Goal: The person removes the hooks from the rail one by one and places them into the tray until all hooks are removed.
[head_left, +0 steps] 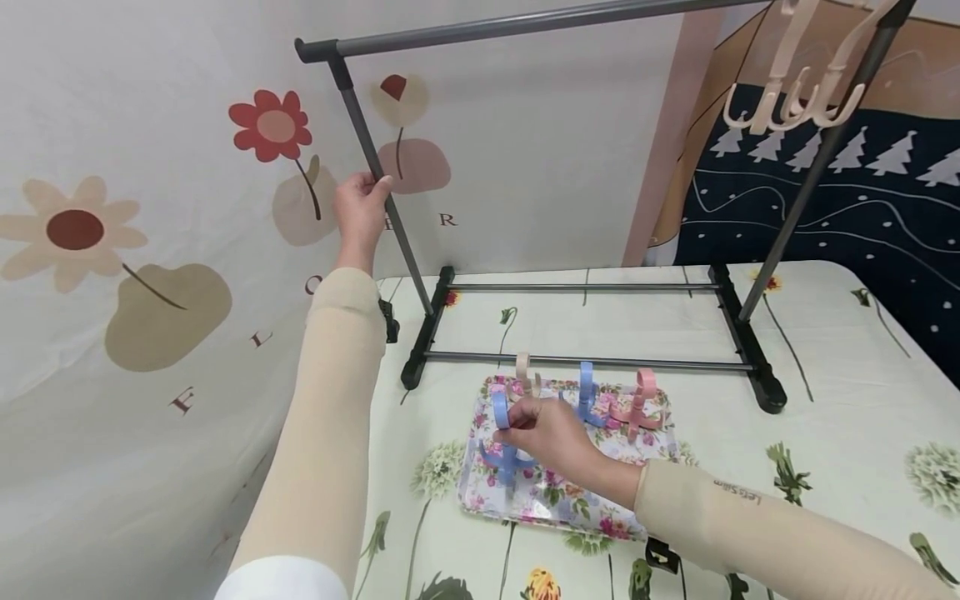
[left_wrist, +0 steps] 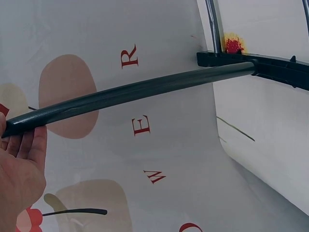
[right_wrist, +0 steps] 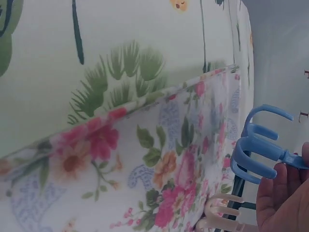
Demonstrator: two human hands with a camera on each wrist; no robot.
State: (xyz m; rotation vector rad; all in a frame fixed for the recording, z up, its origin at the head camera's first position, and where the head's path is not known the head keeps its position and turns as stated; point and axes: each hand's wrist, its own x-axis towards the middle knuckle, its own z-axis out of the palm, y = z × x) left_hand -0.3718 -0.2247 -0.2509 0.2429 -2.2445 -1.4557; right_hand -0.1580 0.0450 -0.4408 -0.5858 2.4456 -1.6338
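The right hand (head_left: 551, 433) pinches a blue multi-prong hook (head_left: 507, 465) over the left part of the floral tray (head_left: 555, 508) on the bench (head_left: 847, 483). Along the tray's far side stand a beige hook (head_left: 522, 367), second blue hook (head_left: 587, 387) and pink hook (head_left: 637, 411). Beyond the tray, the left hand (head_left: 360, 212) grips the garment rack's left post (head_left: 406, 246); beige hooks (head_left: 767, 108) hang high beyond its right side.

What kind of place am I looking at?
Likely a room at home, perhaps a makeshift work corner: a floral tablecloth, a tabletop garment rack standing on it, and flower-printed fabric hanging behind.
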